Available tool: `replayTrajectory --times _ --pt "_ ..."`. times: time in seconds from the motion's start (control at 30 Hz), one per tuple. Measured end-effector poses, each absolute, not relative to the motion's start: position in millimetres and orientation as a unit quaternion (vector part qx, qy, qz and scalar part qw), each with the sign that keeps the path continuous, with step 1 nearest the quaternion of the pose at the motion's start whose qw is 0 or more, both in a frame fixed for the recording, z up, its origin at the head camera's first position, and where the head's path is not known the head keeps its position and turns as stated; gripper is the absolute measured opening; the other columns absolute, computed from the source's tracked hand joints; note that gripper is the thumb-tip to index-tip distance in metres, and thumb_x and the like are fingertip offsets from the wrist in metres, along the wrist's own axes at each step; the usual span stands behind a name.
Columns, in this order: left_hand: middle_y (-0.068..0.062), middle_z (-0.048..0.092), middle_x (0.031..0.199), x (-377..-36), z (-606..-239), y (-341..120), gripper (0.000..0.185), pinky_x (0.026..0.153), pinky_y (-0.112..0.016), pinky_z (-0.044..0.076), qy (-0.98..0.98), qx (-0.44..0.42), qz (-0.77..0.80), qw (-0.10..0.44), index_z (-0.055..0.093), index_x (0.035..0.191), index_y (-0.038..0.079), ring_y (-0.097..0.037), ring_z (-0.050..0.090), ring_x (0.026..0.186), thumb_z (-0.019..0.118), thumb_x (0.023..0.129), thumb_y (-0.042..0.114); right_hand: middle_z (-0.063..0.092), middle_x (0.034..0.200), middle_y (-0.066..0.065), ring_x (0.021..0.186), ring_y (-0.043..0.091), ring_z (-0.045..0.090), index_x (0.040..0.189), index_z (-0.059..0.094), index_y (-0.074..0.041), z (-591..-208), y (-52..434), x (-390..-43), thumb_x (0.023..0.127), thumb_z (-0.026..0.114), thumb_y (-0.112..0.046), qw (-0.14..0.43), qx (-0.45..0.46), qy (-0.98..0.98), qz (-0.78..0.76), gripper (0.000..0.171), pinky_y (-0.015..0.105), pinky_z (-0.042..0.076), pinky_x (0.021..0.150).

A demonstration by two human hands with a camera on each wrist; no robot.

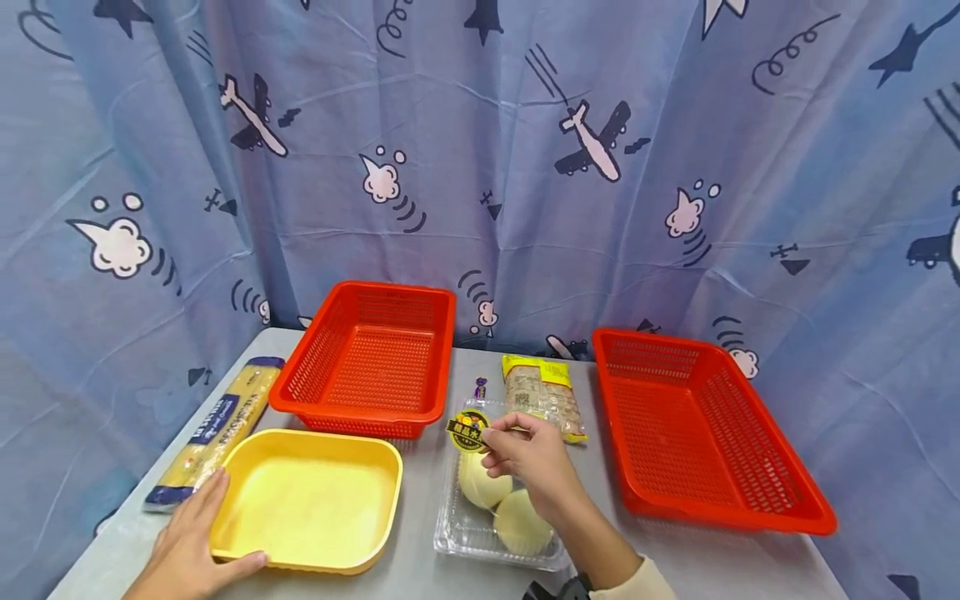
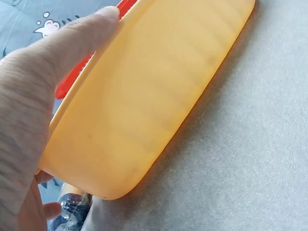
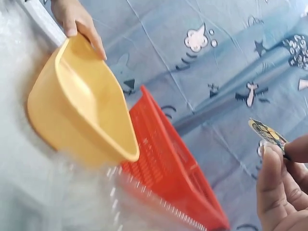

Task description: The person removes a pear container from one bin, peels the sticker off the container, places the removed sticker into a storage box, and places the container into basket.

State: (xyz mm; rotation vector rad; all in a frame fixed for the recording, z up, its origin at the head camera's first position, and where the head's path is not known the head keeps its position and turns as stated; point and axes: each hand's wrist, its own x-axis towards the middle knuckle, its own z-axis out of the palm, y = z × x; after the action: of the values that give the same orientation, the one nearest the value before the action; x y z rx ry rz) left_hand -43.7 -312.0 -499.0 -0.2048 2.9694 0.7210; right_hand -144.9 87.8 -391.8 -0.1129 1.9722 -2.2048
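My left hand (image 1: pixel 183 546) grips the near left corner of a yellow plastic basin (image 1: pixel 311 504), thumb and fingers on either side of the corner. In the left wrist view the thumb lies along the basin's rim (image 2: pixel 72 101). My right hand (image 1: pixel 536 462) pinches a round black and yellow label (image 1: pixel 467 431) with fruit pictures, held up above a clear plastic box (image 1: pixel 461 533). Inside that box sit pale round fruits (image 1: pixel 522 523). In the right wrist view the label (image 3: pixel 265 131) appears nearly edge-on between thumb and finger.
A red basket (image 1: pixel 363 421) stands behind the basin, and another red basket (image 1: pixel 637 492) stands at the right. A long spaghetti pack (image 1: pixel 247 400) lies at the left. Behind the box are a yellow-topped food packet (image 1: pixel 521 385) and a small purple-wrapped item (image 1: pixel 480 387). A patterned curtain (image 1: pixel 480 167) hangs behind.
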Motion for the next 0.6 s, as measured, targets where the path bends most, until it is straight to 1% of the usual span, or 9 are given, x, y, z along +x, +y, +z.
replayTrajectory --times 0.1,0.27,0.43,0.6 --pt "-0.034 0.008 0.149 -44.9 -498.1 -311.5 0.127 0.093 -0.076 0.016 0.967 -0.077 0.239 0.051 -0.003 0.150 -0.005 -0.060 0.019 0.122 0.067 0.074 0.069 0.064 0.074 0.015 0.058 0.019 0.061 0.087 0.060 0.006 -382.7 76.9 -146.2 0.084 0.066 0.003 0.108 -0.058 0.657 -0.744 0.008 0.031 0.055 0.056" --pt "-0.035 0.005 0.149 -45.7 -496.9 -311.1 0.130 0.094 -0.075 0.013 0.963 -0.093 0.245 0.067 -0.007 0.150 -0.005 -0.061 0.015 0.123 0.067 0.073 0.070 0.064 0.073 0.015 0.056 0.018 0.061 0.085 0.060 0.003 -373.1 54.7 -151.4 0.085 0.066 0.003 0.128 -0.088 0.650 -0.744 0.006 0.030 0.054 0.055" --pt "-0.035 0.005 0.149 -45.1 -497.0 -310.7 0.130 0.095 -0.075 0.011 0.963 -0.091 0.247 0.061 -0.005 0.149 -0.007 -0.060 0.015 0.123 0.066 0.073 0.070 0.064 0.073 0.017 0.055 0.018 0.062 0.084 0.060 0.003 -369.7 31.0 -154.6 0.085 0.066 0.002 0.147 -0.108 0.643 -0.744 0.006 0.030 0.055 0.054" --pt "-0.034 0.006 0.150 -44.3 -498.1 -309.5 0.130 0.095 -0.076 0.010 0.962 -0.086 0.253 0.050 -0.003 0.150 -0.006 -0.060 0.016 0.124 0.067 0.072 0.070 0.065 0.074 0.014 0.053 0.018 0.062 0.085 0.060 0.002 -370.6 9.6 -155.5 0.085 0.066 0.003 0.159 -0.119 0.639 -0.743 0.006 0.030 0.055 0.054"
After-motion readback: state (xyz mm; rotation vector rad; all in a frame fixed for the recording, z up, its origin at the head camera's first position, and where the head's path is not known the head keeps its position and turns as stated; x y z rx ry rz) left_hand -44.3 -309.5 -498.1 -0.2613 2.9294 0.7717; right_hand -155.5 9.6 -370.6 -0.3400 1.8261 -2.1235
